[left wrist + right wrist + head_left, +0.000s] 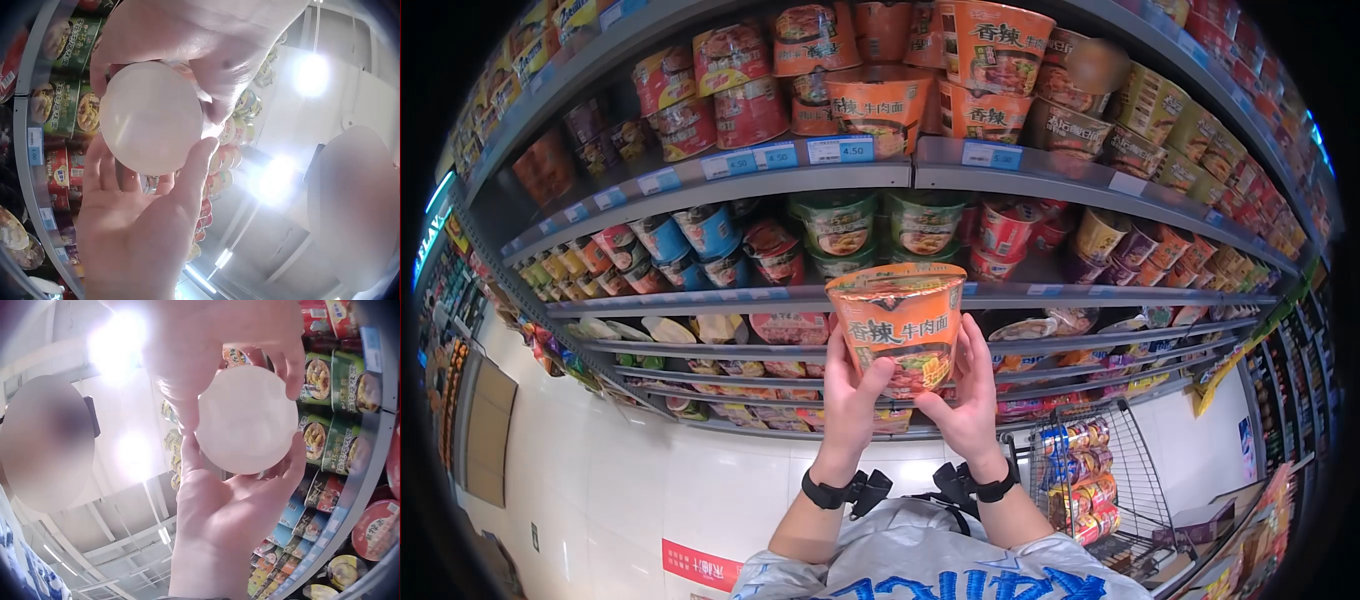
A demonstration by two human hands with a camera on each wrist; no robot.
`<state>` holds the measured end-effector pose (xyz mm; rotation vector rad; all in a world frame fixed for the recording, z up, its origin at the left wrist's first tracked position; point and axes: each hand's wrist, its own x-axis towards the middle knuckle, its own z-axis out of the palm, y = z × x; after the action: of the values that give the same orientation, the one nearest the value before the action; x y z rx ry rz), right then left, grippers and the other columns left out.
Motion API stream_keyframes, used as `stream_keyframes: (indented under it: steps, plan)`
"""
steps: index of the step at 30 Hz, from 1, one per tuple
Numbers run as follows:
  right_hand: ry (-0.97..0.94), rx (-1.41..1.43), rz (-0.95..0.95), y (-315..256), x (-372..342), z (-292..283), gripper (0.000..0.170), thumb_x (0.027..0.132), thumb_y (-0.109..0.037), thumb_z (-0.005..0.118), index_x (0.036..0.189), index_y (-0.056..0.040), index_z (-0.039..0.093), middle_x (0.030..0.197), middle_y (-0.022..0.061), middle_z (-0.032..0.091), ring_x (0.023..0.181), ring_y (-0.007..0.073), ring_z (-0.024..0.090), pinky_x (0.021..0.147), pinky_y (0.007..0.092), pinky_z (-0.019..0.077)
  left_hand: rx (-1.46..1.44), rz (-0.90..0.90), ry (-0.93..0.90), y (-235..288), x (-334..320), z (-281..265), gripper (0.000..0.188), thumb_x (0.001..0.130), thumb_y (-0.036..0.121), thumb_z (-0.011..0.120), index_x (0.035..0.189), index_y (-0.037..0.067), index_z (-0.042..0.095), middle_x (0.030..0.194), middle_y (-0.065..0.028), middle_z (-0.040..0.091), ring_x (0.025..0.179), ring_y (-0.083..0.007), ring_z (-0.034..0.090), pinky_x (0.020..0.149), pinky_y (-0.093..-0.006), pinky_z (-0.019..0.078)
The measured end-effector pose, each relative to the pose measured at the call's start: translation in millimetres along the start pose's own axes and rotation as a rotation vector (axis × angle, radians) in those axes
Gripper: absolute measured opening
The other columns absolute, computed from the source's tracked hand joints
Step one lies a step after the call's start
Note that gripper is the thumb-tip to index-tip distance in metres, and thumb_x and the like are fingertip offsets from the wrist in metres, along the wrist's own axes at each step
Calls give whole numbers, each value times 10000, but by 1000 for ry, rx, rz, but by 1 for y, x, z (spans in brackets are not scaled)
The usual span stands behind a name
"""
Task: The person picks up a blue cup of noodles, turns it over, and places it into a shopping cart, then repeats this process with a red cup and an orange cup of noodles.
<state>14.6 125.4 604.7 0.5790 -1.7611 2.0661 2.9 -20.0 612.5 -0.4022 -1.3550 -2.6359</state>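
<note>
Both hands hold an orange instant noodle tub (900, 325) upright in front of the shelves, in the middle of the head view. My left hand (850, 395) grips its left side, with the thumb across the lower front. On the opposite side, my right hand (970, 395) has its fingers wrapped along the wall and its thumb near the base. Both wrist views show the tub's round white bottom (152, 119) from below, with fingers curled around its edge. The far side of the tub is hidden in the head view.
Stacked orange noodle tubs (880, 105) stand on the upper shelf behind price tags (840, 150). Green tubs (925, 225) fill the shelf below. A shopping cart (1135, 470) with packed noodle tubs (1085, 490) stands at the right. White floor tiles (630, 470) lie below.
</note>
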Motion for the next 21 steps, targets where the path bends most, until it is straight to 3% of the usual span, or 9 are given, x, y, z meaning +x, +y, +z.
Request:
stream_keyframes:
  steps: [2, 3, 6, 7, 9, 15, 17, 21]
  plan:
    - [10, 94, -81, 1, 0, -5, 929, 861, -303, 772, 1541, -34, 200, 1482, 164, 398, 1312, 241, 467, 1071, 370, 403, -39, 23, 44, 0, 0, -1, 815, 849, 250, 771, 1458, 42, 272, 1413, -121, 428, 1307, -197, 447, 1084, -352, 391]
    - [10, 93, -79, 1, 0, -7, 929, 861, -303, 772, 1541, -34, 200, 1482, 164, 398, 1312, 241, 467, 1071, 370, 403, -86, 15, 43, 0, -1, -4, 815, 856, 290, 756, 1458, 57, 259, 1419, -115, 416, 1315, -199, 438, 1089, -357, 385]
    - [76, 191, 90, 0, 0, -5, 780, 964, -405, 624, 1523, -9, 249, 1476, 138, 407, 1326, 224, 446, 1083, 350, 367, -176, 15, 2, -3, -5, -7, 788, 887, 348, 712, 1470, 87, 250, 1433, -100, 416, 1312, -208, 453, 1078, -380, 414]
    - [71, 193, 90, 5, -1, -5, 780, 964, -405, 624, 1523, -9, 249, 1476, 138, 407, 1326, 224, 446, 1083, 350, 367, -219, 24, -42, -3, -7, -8, 760, 913, 365, 682, 1482, 102, 254, 1441, -91, 427, 1302, -214, 475, 1062, -399, 450]
    - [31, 457, 183, 16, -3, -6, 792, 971, -451, 595, 1517, 7, 250, 1471, 114, 415, 1329, 195, 436, 1092, 325, 345, -204, 31, -47, -2, -8, -7, 736, 925, 371, 667, 1478, 102, 262, 1448, -75, 426, 1305, -215, 475, 1066, -387, 441]
    - [44, 391, 155, 13, -1, -9, 751, 996, -445, 548, 1509, 25, 266, 1463, 108, 440, 1336, 176, 430, 1112, 313, 323, -22, 13, -65, -8, 1, -19, 590, 964, 322, 628, 1421, 60, 360, 1379, -84, 476, 1251, -194, 503, 1056, -355, 427]
    - [75, 373, 143, 11, 0, -11, 735, 1001, -435, 542, 1506, 27, 276, 1455, 109, 450, 1325, 173, 439, 1108, 311, 329, 85, 133, 48, -5, 2, -10, 493, 998, 273, 579, 1385, 29, 394, 1317, -90, 510, 1204, -183, 524, 1041, -339, 430]
    - [104, 338, 120, 4, 1, -14, 665, 996, -349, 557, 1492, 12, 301, 1435, 130, 459, 1317, 192, 454, 1104, 340, 353, 28, 93, 89, -3, 2, -11, 455, 1019, 242, 542, 1384, 19, 388, 1295, -100, 517, 1209, -183, 512, 1056, -331, 411]
